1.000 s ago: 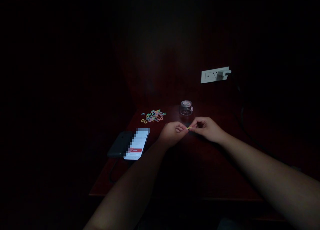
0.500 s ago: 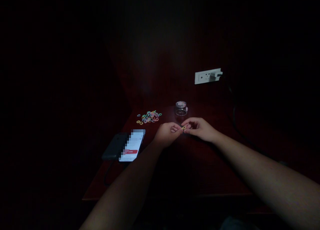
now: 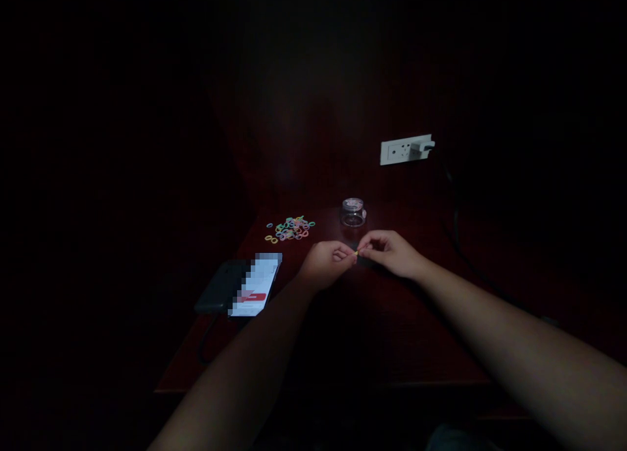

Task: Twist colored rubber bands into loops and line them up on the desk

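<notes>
A small yellow hair tie is pinched between the fingertips of both hands, mostly covered by them. My left hand is closed on its left side, and my right hand grips it from the right with thumb and forefinger. Just behind the fingers stands a clear round jar with a lid. To the left lies a loose pile of several coloured hair ties, with a few yellow ones at its near left edge.
A phone with a lit screen lies left of my left forearm, beside a dark power bank with a cable. The dark red table meets a wall with a white socket and a plugged-in charger. Its black cord hangs at the right.
The yellow hair tie showed as an open loop before; now only a small bit shows between the fingertips, which have drawn closer together. The view has shifted slightly.
</notes>
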`<action>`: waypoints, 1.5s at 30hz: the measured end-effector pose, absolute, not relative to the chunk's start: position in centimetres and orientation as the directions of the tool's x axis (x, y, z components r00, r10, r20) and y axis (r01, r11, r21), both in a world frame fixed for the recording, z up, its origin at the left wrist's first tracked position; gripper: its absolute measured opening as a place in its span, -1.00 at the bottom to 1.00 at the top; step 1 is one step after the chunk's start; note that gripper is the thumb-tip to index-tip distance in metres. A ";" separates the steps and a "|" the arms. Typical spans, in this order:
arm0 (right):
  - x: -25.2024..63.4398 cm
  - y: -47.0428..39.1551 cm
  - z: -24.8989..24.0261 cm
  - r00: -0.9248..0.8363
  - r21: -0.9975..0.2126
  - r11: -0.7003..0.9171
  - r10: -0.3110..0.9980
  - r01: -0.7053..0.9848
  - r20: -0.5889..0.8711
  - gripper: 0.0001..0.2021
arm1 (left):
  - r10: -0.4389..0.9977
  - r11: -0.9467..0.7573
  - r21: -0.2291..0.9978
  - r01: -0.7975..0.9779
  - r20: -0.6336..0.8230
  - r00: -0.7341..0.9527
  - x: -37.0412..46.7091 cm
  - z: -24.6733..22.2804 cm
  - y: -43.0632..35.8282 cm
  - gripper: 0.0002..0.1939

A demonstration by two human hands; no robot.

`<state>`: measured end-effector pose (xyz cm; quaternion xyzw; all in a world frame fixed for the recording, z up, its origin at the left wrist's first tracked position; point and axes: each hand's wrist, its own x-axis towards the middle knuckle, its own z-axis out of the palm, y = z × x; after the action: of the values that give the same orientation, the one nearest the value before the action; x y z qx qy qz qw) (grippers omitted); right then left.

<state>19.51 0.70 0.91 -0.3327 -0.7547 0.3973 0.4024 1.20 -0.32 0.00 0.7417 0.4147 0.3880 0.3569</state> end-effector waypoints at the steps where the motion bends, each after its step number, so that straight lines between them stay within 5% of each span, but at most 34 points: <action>1: 19.5 0.7 1.0 -0.448 -0.860 0.469 0.824 0.200 0.345 -0.76 | 0.892 -0.396 0.858 0.327 0.276 0.358 1.2 0.0 -0.3 -0.84; 12: 20.8 1.5 1.1 -0.451 -0.838 0.474 0.831 0.271 0.325 -0.75 | 0.881 -0.392 0.878 0.275 0.272 0.386 1.1 0.1 -0.4 -0.84; 45: 19.6 1.0 0.4 -0.486 -0.899 0.418 0.817 0.129 0.310 -0.70 | 0.882 -0.446 0.821 0.358 0.335 0.330 1.3 -0.1 -0.2 -0.79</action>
<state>19.55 0.98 0.38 -0.3179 -0.7438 0.4358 0.3947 1.32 -0.24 -0.09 0.7482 0.4144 0.4038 0.3248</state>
